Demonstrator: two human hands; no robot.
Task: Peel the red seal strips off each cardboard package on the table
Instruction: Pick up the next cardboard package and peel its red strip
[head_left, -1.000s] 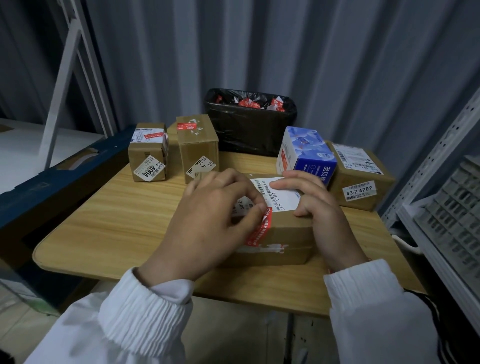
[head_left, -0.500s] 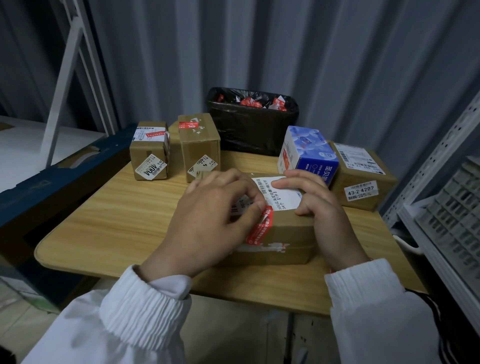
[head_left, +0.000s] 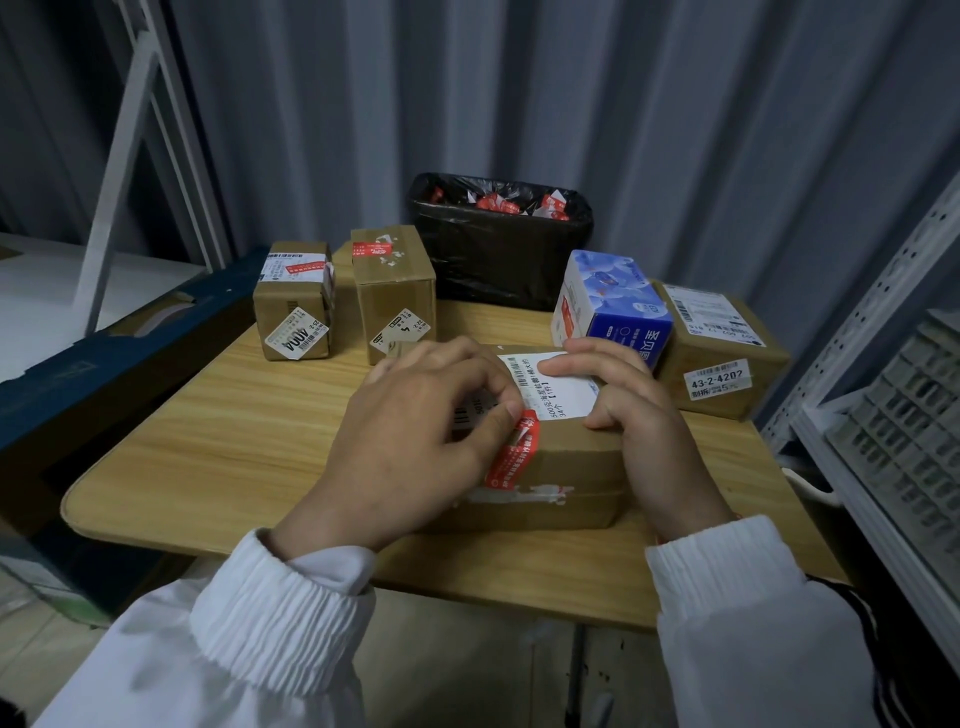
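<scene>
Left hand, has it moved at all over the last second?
No. The left hand still pinches the top end of the red seal strip, thumb just left of the white label on the box, as before.

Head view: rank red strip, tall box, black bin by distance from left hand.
1. Red strip: at the thumb of the left hand, on the front box.
2. Tall box: just behind the fingers.
3. Black bin: farthest, at the back.

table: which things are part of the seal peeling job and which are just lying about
Job: front package, its red seal strip, left hand picking at it, right hand holding the package, two sealed back-left boxes, bin of strips.
Lying about: metal shelving, grey crate, white frame.
</scene>
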